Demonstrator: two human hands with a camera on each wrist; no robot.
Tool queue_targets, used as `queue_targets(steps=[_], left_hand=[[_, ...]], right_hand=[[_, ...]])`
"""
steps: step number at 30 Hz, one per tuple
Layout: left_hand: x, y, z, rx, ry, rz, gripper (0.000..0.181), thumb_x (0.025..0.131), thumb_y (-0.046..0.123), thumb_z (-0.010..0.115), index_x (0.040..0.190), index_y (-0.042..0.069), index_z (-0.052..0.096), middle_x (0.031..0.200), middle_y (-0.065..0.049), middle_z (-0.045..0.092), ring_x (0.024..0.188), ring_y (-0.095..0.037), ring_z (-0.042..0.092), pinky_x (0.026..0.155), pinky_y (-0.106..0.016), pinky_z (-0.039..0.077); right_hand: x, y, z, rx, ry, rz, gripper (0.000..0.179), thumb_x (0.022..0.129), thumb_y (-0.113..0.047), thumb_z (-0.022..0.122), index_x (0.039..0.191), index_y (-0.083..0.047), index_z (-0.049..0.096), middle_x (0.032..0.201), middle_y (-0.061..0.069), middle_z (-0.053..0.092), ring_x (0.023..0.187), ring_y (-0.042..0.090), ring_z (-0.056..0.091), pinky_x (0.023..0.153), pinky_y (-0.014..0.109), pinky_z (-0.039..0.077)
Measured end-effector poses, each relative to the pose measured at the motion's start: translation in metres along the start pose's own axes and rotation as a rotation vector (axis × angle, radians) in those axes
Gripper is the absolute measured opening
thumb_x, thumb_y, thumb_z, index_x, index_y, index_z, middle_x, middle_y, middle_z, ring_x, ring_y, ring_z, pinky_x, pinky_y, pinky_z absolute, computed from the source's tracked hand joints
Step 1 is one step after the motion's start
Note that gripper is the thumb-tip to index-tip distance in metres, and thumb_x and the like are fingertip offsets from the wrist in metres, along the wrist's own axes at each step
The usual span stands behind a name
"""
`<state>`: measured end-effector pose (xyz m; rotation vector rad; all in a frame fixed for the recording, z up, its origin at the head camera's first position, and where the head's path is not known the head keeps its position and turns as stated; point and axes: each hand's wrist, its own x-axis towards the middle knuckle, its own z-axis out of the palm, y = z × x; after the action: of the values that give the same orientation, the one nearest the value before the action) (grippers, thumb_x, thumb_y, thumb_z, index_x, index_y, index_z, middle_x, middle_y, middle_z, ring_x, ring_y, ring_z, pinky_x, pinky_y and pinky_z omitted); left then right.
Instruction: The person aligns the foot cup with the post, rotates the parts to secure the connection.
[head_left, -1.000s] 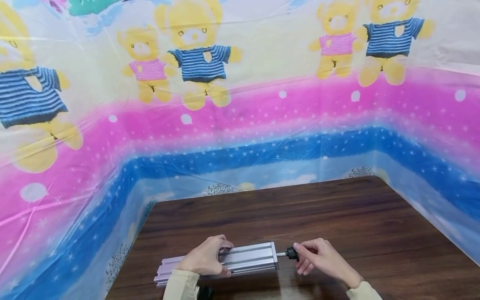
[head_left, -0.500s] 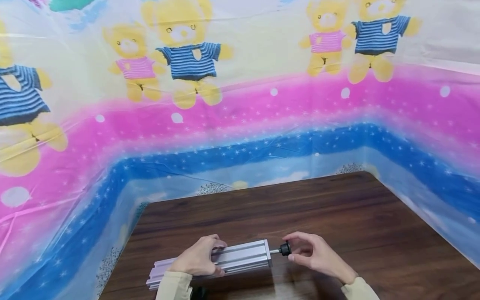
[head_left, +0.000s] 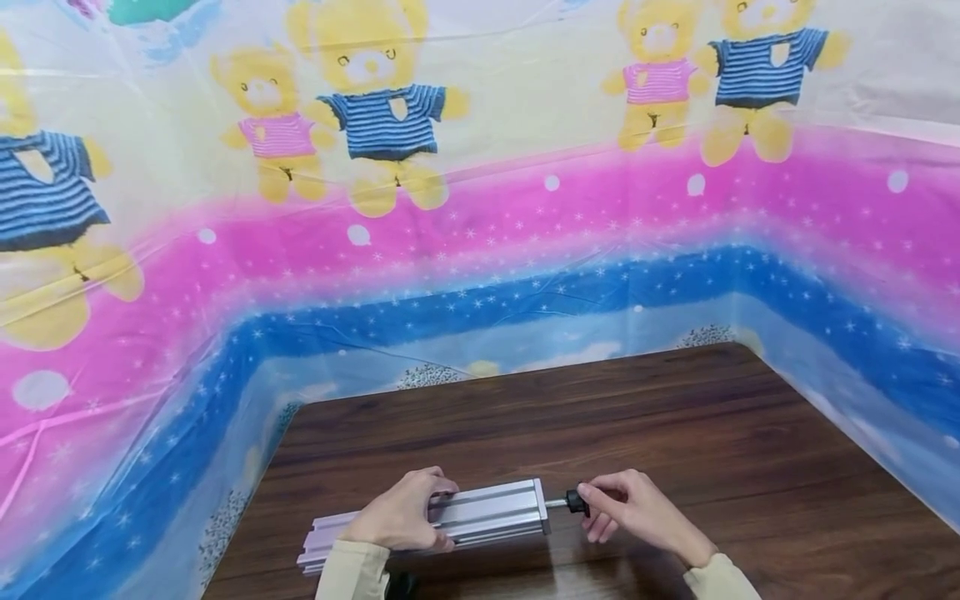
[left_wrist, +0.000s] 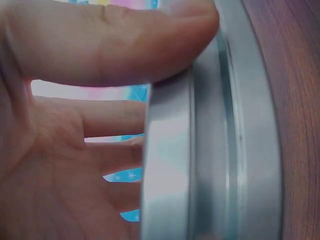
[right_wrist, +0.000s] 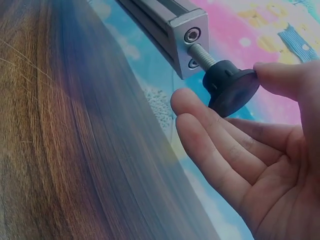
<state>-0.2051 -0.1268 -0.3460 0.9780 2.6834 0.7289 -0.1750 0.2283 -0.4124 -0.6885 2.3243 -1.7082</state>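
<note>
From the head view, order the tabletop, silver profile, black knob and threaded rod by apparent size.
Tabletop
Silver profile
Black knob and threaded rod: too close to rank, the knob being partly covered.

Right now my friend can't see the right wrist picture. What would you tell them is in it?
A right hand holds a black knob on a threaded rod sticking from the end of a metal bar. A brown wooden table fills the left side, with colorful cloth behind.
</note>
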Motion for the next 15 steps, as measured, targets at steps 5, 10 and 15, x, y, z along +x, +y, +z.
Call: queue_targets(steps=[5,10,15], left_hand=[[-0.0023,0.0034,-0.0004,0.018,0.005,-0.008,0.062,0.064,0.018,0.086,0.121,0.001,0.07,0.1,0.003,0.057,0.086,-0.014,0.05,0.076,-0.031,0.046],[-0.0041,0.0054,-0.0017,0.013,-0.004,-0.009,0.062,0.065,0.018,0.087,0.122,0.002,0.07,0.1,0.003,0.057,0.086,-0.014,0.049,0.076,-0.031,0.046],[-0.0045,0.0053,-0.0032,-0.014,-0.007,-0.006,0.061,0.065,0.015,0.086,0.122,0.0,0.07,0.099,0.003,0.057,0.083,-0.013,0.05,0.074,-0.029,0.045]], right_hand=[[0.0014,0.0005,0.0012,0.016,-0.002,0.035,0.052,0.11,-0.029,0.04,0.099,0.012,0.069,0.078,0.012,0.075,0.063,0.024,0.074,0.061,0.049,0.058],[-0.0003,-0.0017,0.0014,0.033,0.0,0.08,0.059,0.111,-0.033,0.035,0.098,0.014,0.068,0.076,0.013,0.075,0.062,0.026,0.074,0.06,0.048,0.059],[-0.0062,-0.0052,-0.0009,0.021,0.044,0.061,0.048,0.11,-0.029,0.042,0.116,0.014,0.063,0.093,0.021,0.074,0.076,0.028,0.075,0.068,0.044,0.06]])
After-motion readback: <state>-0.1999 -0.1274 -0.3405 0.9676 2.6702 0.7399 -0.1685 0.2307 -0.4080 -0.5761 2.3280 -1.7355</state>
